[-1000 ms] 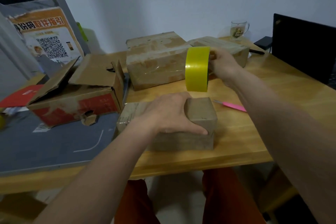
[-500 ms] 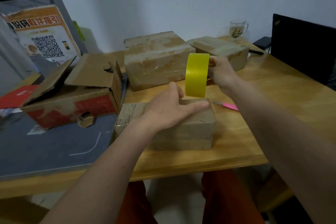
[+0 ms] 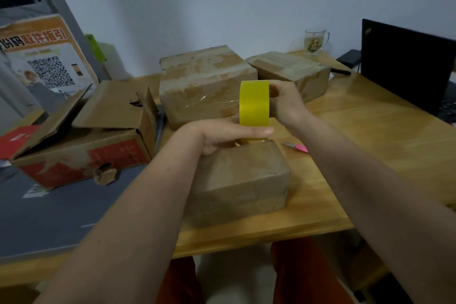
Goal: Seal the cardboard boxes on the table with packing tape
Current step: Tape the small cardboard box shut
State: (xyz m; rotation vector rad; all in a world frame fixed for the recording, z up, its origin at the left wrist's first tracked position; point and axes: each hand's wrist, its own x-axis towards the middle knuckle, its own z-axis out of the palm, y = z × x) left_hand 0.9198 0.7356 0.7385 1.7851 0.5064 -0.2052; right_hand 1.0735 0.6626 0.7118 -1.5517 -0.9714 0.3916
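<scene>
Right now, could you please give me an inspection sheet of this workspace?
Surface: wooden table, grey mat over its left part.
Job's things: yellow tape roll upright above the small closed box; two closed boxes behind; open box with red print at left.
Clutter: pink-handled cutter, glass mug, black pen.
Hands: right hand grips the roll; left hand at the roll's lower edge.
Cables: nothing seen.
Surroundings: laptop, QR-code poster, white wall.
</scene>
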